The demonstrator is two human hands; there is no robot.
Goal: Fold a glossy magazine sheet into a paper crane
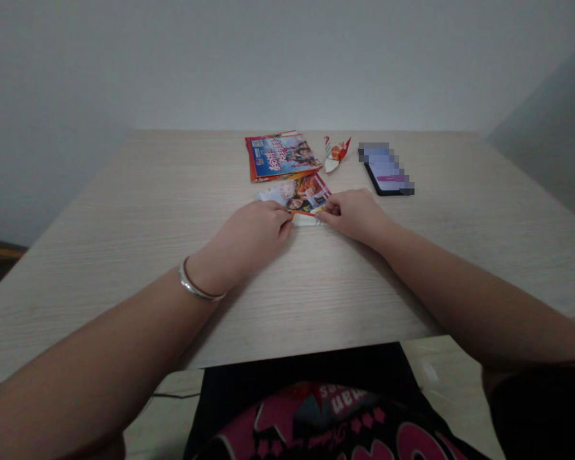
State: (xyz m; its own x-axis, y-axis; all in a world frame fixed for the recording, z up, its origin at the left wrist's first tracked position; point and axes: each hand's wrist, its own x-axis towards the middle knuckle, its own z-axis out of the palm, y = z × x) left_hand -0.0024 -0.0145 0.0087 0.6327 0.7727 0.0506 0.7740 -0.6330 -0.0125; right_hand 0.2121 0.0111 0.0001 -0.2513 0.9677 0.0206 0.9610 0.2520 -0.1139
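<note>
A colourful printed sheet of paper [301,193] lies on the light wooden table [148,211] in front of me. My left hand [256,231] pinches its near left edge, fingers closed on the paper. My right hand [352,214] pinches the near right edge the same way. The near edge of the sheet shows a white strip between my two hands, as if folded. A silver bangle [196,287] circles my left wrist.
Behind the sheet lies a small stack of similar colourful flyers [280,155]. To its right stands a small folded paper figure [335,153]. A black phone [387,171] with a lit screen lies farther right. A plain wall rises behind the table.
</note>
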